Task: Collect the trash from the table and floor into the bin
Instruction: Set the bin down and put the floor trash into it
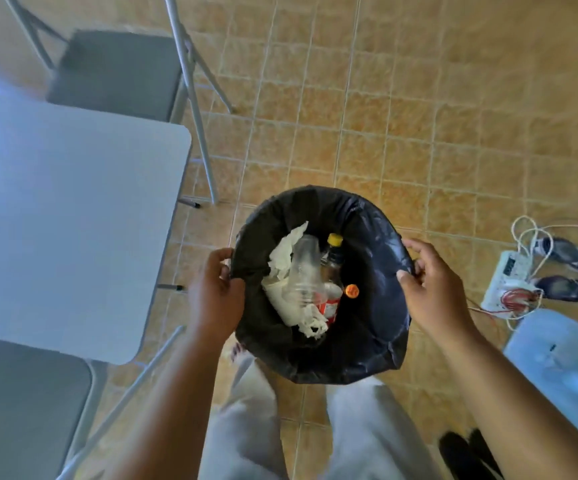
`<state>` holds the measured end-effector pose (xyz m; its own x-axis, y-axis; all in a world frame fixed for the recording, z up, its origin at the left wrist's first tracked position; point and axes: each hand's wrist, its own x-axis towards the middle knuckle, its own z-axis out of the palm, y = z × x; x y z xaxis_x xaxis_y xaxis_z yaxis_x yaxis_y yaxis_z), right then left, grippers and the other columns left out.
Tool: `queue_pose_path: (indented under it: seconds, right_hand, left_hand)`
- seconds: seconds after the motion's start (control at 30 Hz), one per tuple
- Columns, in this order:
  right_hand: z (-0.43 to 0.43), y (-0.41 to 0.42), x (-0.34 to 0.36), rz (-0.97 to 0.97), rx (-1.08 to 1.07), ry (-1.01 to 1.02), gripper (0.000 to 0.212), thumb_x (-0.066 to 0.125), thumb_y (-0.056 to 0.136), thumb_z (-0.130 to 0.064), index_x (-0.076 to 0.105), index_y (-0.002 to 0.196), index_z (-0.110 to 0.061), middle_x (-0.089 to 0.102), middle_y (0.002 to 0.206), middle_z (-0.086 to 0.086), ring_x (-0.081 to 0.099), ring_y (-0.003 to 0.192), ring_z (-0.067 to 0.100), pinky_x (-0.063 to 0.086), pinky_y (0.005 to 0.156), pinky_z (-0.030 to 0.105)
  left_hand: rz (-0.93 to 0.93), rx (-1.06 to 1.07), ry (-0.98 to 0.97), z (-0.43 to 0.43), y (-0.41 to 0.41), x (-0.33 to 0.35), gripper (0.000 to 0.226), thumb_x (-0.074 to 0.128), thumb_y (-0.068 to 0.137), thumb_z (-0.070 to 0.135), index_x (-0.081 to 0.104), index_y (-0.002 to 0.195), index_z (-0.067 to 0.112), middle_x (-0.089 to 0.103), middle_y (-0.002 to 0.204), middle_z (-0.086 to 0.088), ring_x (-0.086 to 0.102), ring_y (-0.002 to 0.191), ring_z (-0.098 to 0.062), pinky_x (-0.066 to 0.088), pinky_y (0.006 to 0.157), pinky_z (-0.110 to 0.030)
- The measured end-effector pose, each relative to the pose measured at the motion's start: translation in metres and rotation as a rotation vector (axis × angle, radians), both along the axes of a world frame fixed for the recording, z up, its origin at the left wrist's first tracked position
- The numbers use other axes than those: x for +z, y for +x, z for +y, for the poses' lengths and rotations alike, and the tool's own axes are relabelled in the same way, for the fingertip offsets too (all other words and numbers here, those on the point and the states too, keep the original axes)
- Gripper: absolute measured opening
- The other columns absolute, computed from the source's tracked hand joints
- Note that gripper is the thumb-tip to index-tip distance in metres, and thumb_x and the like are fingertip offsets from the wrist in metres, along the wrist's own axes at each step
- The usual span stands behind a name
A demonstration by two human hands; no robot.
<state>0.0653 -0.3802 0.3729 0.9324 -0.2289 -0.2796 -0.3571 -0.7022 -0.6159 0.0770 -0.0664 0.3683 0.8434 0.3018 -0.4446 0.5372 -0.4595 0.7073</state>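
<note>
bin, lined with a black bag, sits low in the middle of the view, just in front of the person's pale trousers and beside the table corner. whether it stands on the tiled floor or is lifted off it i cannot tell.

left hand grips the left rim, fingers curled over the bag's edge. right hand grips the right rim, with the bag's edge pinched between thumb and curled fingers.

inside lie crumpled tissue, a clear bottle, a dark bottle with a yellow cap and a loose orange cap. something with a red and white label shows under them, too blurred to name.

a grey folding chair stands beyond the table. off to the right on the floor are a white power strip with looped cords and a pair of dark shoes.
</note>
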Motion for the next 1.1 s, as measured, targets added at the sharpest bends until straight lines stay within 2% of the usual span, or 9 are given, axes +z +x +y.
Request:
queue_pose_path:
  seconds: [0.13, 0.23, 0.33, 0.43, 0.57, 0.67, 0.77, 0.93, 1.1]
  right_hand:
    - [-0.003, -0.022, 0.078, -0.009, -0.036, -0.003, 0.048, 0.067, 0.090, -0.011, 0.056, 0.132, -0.030, 0.054, 0.075, -0.012, 0.055, 0.065, 0.005, 0.039, 0.058, 0.017]
    - [-0.002, -0.026, 0.124, -0.014, -0.025, 0.009, 0.046, 0.066, 0.090, -0.011, 0.056, 0.129, -0.033, 0.058, 0.073, -0.006, 0.057, 0.064, 0.009, 0.038, 0.054, 0.019]
    - [-0.004, -0.023, 0.157, -0.041, -0.042, 0.038, 0.046, 0.064, 0.091, -0.011, 0.056, 0.128, -0.037, 0.058, 0.072, -0.004, 0.057, 0.063, 0.011, 0.037, 0.053, 0.019]
    - [-0.005, -0.021, 0.180, -0.101, -0.042, 0.055, 0.047, 0.064, 0.091, -0.012, 0.056, 0.128, -0.039, 0.057, 0.073, -0.002, 0.057, 0.065, 0.013, 0.038, 0.055, 0.019]
    - [-0.007, -0.015, 0.200, -0.163, -0.038, 0.062, 0.047, 0.065, 0.091, -0.012, 0.056, 0.130, -0.036, 0.058, 0.076, -0.001, 0.059, 0.070, 0.015, 0.040, 0.059, 0.020]
    - [-0.014, -0.009, 0.211, -0.208, -0.030, 0.069, 0.047, 0.064, 0.091, -0.011, 0.056, 0.130, -0.035, 0.059, 0.077, -0.001, 0.060, 0.071, 0.015, 0.041, 0.059, 0.021]
    - [-0.025, -0.004, 0.218, -0.241, -0.026, 0.075, 0.046, 0.065, 0.091, -0.011, 0.056, 0.130, -0.034, 0.060, 0.076, -0.001, 0.061, 0.071, 0.015, 0.041, 0.059, 0.020]
    - [-0.051, 0.005, 0.224, -0.252, -0.016, 0.092, 0.044, 0.065, 0.091, -0.013, 0.057, 0.130, -0.033, 0.060, 0.077, 0.002, 0.060, 0.070, 0.016, 0.042, 0.058, 0.022]
    - [-0.080, 0.014, 0.225, -0.231, 0.013, 0.118, 0.044, 0.064, 0.092, -0.011, 0.057, 0.131, -0.031, 0.060, 0.079, 0.006, 0.060, 0.071, 0.022, 0.043, 0.057, 0.022]
  left_hand:
    - [0.009, -0.104, 0.004, 0.005, -0.013, 0.081, 0.043, 0.053, 0.082, 0.000, 0.055, 0.108, 0.034, 0.059, 0.080, -0.006, 0.063, 0.074, -0.031, 0.054, 0.066, -0.047]
    - [0.020, -0.149, 0.019, 0.011, -0.016, 0.129, 0.043, 0.053, 0.081, 0.001, 0.055, 0.107, 0.035, 0.059, 0.077, 0.000, 0.063, 0.077, -0.027, 0.052, 0.063, -0.037]
    - [-0.015, -0.156, 0.007, 0.015, -0.015, 0.163, 0.044, 0.053, 0.078, 0.005, 0.056, 0.098, 0.044, 0.057, 0.074, 0.006, 0.060, 0.066, -0.011, 0.048, 0.048, -0.028]
    - [-0.065, -0.168, 0.023, 0.017, -0.012, 0.188, 0.043, 0.053, 0.079, 0.007, 0.055, 0.103, 0.042, 0.060, 0.081, 0.009, 0.061, 0.075, -0.011, 0.044, 0.049, -0.018]
    - [-0.127, -0.168, 0.041, 0.012, -0.005, 0.211, 0.040, 0.055, 0.082, 0.007, 0.055, 0.110, 0.035, 0.062, 0.088, 0.004, 0.062, 0.087, -0.020, 0.057, 0.073, -0.037]
    - [-0.171, -0.159, 0.030, 0.005, 0.000, 0.222, 0.040, 0.055, 0.083, 0.005, 0.057, 0.111, 0.033, 0.062, 0.089, 0.002, 0.062, 0.087, -0.021, 0.058, 0.079, -0.045]
    - [-0.200, -0.159, 0.025, -0.004, 0.007, 0.229, 0.038, 0.055, 0.085, 0.007, 0.056, 0.111, 0.035, 0.061, 0.091, 0.005, 0.062, 0.088, -0.020, 0.060, 0.076, -0.043]
    - [-0.224, -0.160, 0.050, -0.030, 0.010, 0.235, 0.040, 0.053, 0.087, 0.005, 0.054, 0.114, 0.034, 0.058, 0.090, 0.010, 0.062, 0.087, -0.018, 0.052, 0.062, -0.025]
    - [-0.215, -0.117, 0.031, -0.060, 0.007, 0.236, 0.041, 0.054, 0.087, 0.004, 0.055, 0.114, 0.035, 0.061, 0.098, 0.008, 0.062, 0.093, -0.020, 0.059, 0.077, -0.038]
